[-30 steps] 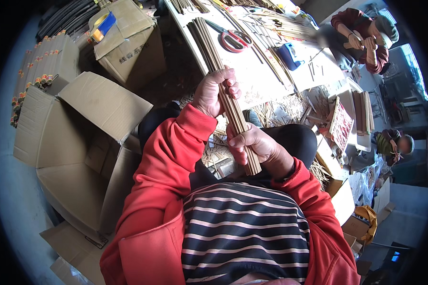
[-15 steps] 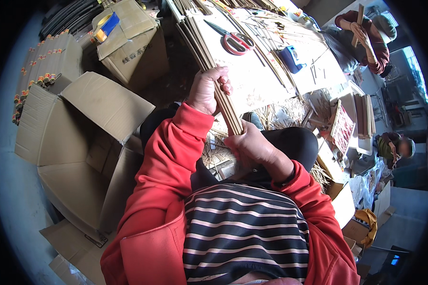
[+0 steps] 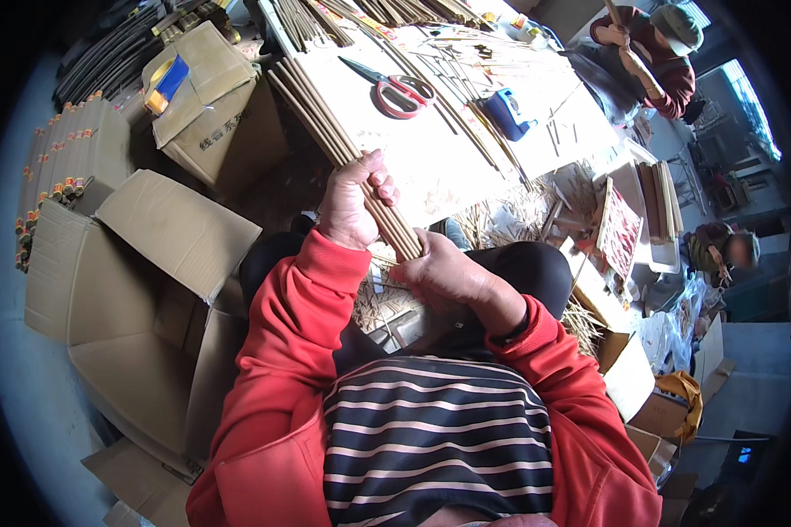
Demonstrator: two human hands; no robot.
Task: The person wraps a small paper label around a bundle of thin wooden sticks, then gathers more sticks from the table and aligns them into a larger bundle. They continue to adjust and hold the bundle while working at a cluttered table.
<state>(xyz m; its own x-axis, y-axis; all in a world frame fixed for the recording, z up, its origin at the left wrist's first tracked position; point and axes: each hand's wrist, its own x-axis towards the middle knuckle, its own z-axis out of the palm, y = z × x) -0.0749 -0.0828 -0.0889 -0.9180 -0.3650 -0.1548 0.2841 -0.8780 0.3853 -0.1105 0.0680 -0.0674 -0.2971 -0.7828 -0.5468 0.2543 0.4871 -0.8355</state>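
Observation:
A bundle of long, thin brown sticks (image 3: pixel 315 116) slants across in front of me, its far end over the table's near left edge. My left hand (image 3: pixel 358 200) wraps round the bundle at mid-length, fingers curled over it. Lower down, my right hand (image 3: pixel 446 266) is closed round the near end, which its palm and fingers hide. Beyond the hands on the white table (image 3: pixel 413 162) lie red-handled scissors (image 3: pixel 402 95). A blue tape dispenser (image 3: pixel 510 114) stands to their right, and more loose sticks (image 3: pixel 453 75) are strewn around both.
An open cardboard box (image 3: pixel 132 303) stands at my left, with a closed carton (image 3: pixel 204 110) behind it bearing a blue-and-yellow tape dispenser (image 3: pixel 166 83). Stick offcuts (image 3: pixel 501 215) litter the floor under the table. Another person (image 3: pixel 655 57) works at the far right, and one (image 3: pixel 719 250) sits farther back.
The view has shifted, so the table things sit further left. Both hands keep their hold on the bundle, which leans more to the left. The far person's hands have moved.

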